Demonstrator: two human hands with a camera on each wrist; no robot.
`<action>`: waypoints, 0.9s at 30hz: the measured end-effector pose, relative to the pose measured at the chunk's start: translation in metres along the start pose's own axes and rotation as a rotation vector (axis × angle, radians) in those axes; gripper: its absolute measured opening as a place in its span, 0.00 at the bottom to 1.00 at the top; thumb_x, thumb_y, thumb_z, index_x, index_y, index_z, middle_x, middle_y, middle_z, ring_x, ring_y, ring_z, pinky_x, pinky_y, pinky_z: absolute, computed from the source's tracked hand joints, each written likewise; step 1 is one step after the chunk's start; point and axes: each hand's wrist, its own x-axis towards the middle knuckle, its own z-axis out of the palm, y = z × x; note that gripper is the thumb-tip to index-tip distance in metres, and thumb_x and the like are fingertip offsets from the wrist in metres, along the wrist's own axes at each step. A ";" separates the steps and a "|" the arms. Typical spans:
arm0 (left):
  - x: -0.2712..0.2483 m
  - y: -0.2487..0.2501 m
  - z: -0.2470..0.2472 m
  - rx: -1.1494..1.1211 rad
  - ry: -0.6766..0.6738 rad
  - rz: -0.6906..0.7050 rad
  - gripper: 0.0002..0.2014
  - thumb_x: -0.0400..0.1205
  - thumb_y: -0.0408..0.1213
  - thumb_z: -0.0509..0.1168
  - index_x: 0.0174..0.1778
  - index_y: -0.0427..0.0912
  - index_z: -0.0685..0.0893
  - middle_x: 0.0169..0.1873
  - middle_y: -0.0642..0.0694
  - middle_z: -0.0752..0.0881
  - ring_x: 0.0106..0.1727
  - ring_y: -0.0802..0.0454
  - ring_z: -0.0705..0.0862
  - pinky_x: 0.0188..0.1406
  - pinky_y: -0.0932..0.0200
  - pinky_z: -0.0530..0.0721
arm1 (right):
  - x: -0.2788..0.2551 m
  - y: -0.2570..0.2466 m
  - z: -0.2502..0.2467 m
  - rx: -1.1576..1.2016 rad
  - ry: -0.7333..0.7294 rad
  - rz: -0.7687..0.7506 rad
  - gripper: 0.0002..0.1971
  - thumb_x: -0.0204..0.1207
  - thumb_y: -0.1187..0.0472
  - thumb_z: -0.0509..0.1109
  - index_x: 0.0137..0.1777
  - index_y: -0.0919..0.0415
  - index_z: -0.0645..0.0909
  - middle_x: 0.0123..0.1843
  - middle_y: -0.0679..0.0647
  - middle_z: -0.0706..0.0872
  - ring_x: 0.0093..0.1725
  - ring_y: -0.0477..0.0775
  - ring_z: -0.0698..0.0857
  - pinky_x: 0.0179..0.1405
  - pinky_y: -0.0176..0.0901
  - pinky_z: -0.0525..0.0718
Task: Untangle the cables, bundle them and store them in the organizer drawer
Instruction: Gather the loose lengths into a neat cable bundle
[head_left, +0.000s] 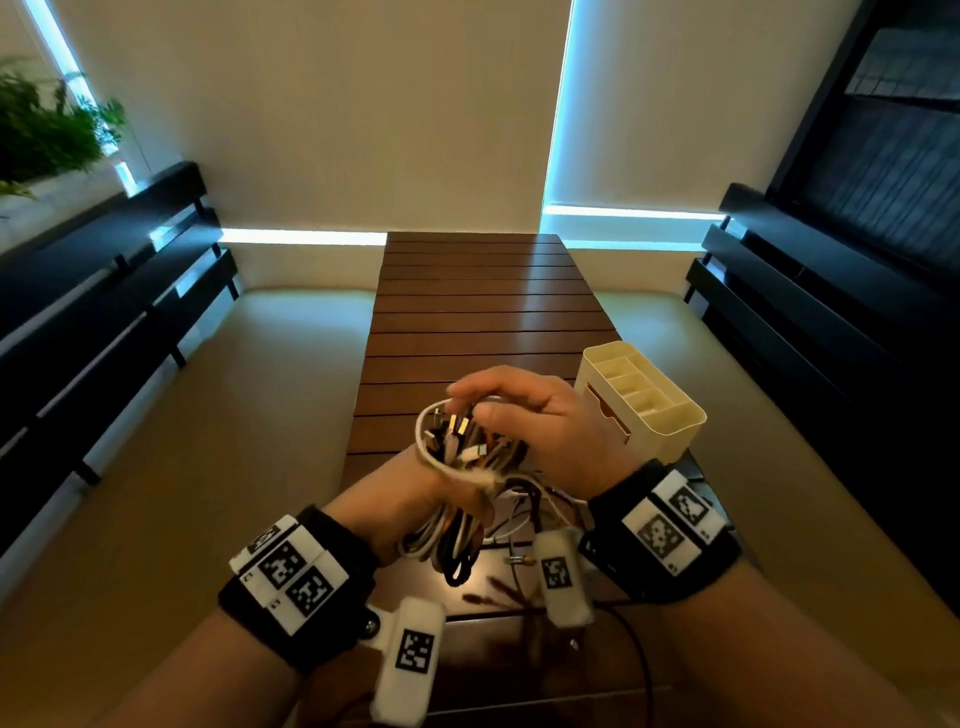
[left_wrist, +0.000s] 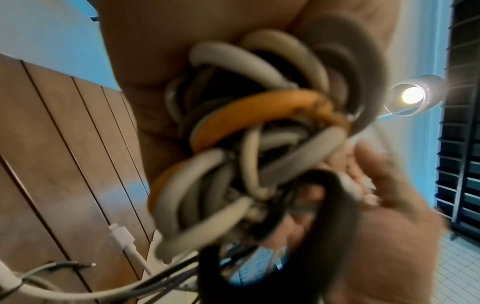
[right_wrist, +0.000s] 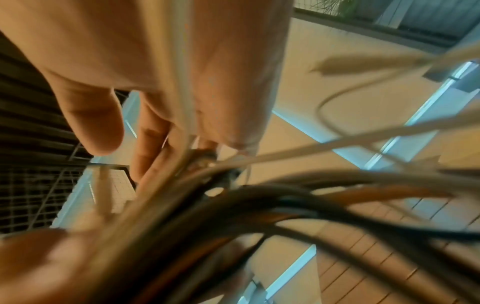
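Centre frame, left hand (head_left: 410, 499) grips the cables (head_left: 462, 467); right hand (head_left: 535, 415) pinches their top. Organizer (head_left: 649, 410) stands just right on the table (head_left: 483, 312). Plant (head_left: 47, 130) upper left.

Dark brown slatted wooden table (head_left: 483, 312) — cream plastic compartment organizer (head_left: 644, 405) stands on right side; loose cable ends (left_wrist: 124, 244) trail on slats.
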 end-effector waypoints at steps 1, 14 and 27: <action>-0.001 0.000 -0.001 0.017 -0.007 -0.017 0.15 0.72 0.15 0.69 0.54 0.29 0.85 0.42 0.32 0.89 0.37 0.40 0.87 0.40 0.48 0.89 | 0.001 0.003 -0.004 -0.065 -0.022 0.029 0.15 0.81 0.55 0.64 0.62 0.56 0.87 0.58 0.53 0.90 0.60 0.48 0.87 0.58 0.34 0.83; -0.002 0.007 -0.028 -0.136 0.087 -0.009 0.09 0.58 0.31 0.78 0.33 0.37 0.89 0.32 0.33 0.85 0.29 0.44 0.86 0.30 0.55 0.87 | -0.024 0.039 -0.024 -0.488 -0.207 0.400 0.14 0.69 0.39 0.77 0.48 0.41 0.81 0.45 0.45 0.88 0.46 0.43 0.86 0.49 0.42 0.81; -0.009 0.016 -0.029 0.032 0.169 0.028 0.08 0.74 0.20 0.70 0.47 0.31 0.87 0.36 0.34 0.88 0.33 0.40 0.88 0.39 0.47 0.88 | -0.030 0.021 -0.026 -0.353 -0.022 0.213 0.48 0.55 0.26 0.74 0.79 0.32 0.66 0.83 0.31 0.57 0.81 0.39 0.62 0.78 0.49 0.68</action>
